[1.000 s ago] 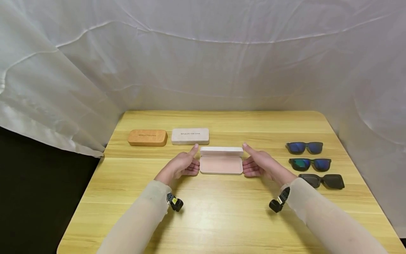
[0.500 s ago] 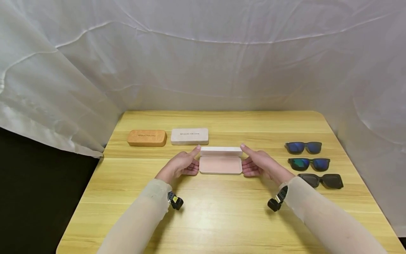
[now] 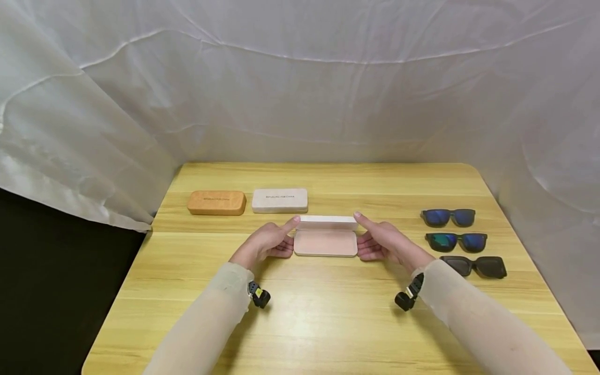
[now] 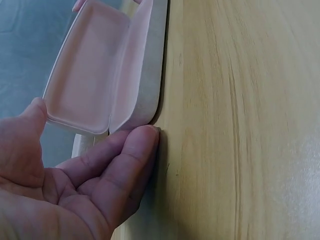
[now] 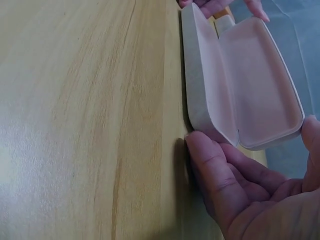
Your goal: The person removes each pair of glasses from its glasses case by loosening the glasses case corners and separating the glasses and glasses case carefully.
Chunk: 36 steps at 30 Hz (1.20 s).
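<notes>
A pale glasses case (image 3: 325, 244) with a pink lining stands with its lid (image 3: 327, 223) raised on the wooden table. My left hand (image 3: 268, 242) is at its left end: the thumb touches the lid's corner and the loosely bent fingers rest against the base. My right hand (image 3: 388, 242) mirrors this at the right end, thumb on the lid's edge, fingers beside the base. In the left wrist view the left fingertips (image 4: 142, 137) meet the case's lower corner. The right wrist view has the right thumb (image 5: 311, 131) at the lid's corner.
Behind and left are a brown glasses case (image 3: 216, 202) and a light grey one (image 3: 279, 200), both closed. On the right lie three sunglasses in a column: the far pair (image 3: 448, 217), the middle pair (image 3: 457, 242) and the near pair (image 3: 474, 266). White cloth (image 3: 300, 104) hangs behind the table.
My left thumb has shifted slightly right onto the lid's corner, and the right thumb has come in slightly to the left. The case's lid remains raised.
</notes>
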Each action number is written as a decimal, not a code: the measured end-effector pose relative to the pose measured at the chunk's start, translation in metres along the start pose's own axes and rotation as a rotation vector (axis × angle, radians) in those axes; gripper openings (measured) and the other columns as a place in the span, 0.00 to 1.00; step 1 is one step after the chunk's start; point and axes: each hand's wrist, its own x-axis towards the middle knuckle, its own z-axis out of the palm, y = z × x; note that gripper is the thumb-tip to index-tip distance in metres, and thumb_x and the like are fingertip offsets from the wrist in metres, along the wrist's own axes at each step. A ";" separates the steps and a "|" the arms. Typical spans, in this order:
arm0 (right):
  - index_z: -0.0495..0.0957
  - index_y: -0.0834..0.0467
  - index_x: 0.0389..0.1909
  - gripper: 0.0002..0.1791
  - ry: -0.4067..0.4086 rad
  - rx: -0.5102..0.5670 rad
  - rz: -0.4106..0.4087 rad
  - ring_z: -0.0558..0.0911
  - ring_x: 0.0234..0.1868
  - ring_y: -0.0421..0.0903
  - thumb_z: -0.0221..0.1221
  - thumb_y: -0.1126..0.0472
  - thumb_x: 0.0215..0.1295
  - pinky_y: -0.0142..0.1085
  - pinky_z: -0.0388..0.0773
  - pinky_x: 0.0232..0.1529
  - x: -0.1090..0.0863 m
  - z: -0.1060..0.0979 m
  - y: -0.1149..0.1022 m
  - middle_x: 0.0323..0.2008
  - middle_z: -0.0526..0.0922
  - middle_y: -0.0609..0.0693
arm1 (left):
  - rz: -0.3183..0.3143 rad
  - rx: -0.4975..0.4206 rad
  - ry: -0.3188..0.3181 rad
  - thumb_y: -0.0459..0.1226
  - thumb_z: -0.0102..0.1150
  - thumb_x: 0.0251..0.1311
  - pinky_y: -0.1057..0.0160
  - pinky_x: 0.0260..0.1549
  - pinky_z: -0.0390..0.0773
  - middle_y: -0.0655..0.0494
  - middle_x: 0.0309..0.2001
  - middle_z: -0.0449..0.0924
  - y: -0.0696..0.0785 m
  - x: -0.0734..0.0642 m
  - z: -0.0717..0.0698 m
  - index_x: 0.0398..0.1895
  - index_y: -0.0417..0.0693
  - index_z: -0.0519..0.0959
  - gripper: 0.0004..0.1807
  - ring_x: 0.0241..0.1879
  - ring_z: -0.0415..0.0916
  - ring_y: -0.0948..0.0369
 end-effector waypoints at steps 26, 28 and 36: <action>0.77 0.75 0.53 0.51 -0.064 0.046 0.026 0.91 0.36 0.51 0.56 0.24 0.68 0.44 0.91 0.47 0.001 -0.004 0.004 0.37 0.88 0.61 | -0.054 -0.082 -0.130 0.64 0.59 0.71 0.59 0.45 0.91 0.42 0.38 0.86 -0.002 0.004 -0.012 0.52 0.24 0.80 0.43 0.34 0.87 0.56; 0.77 0.75 0.54 0.51 -0.069 0.050 0.030 0.91 0.36 0.51 0.56 0.24 0.69 0.43 0.91 0.47 0.001 -0.005 0.003 0.37 0.88 0.61 | -0.055 -0.086 -0.137 0.63 0.59 0.71 0.58 0.46 0.90 0.42 0.39 0.86 -0.002 0.003 -0.012 0.53 0.24 0.80 0.43 0.34 0.87 0.56; 0.77 0.76 0.55 0.51 -0.080 0.055 0.031 0.91 0.37 0.51 0.56 0.25 0.69 0.43 0.91 0.48 0.000 -0.006 0.003 0.37 0.88 0.61 | -0.037 -0.079 -0.138 0.63 0.58 0.72 0.58 0.46 0.90 0.42 0.39 0.85 -0.003 0.002 -0.012 0.52 0.23 0.79 0.43 0.34 0.87 0.56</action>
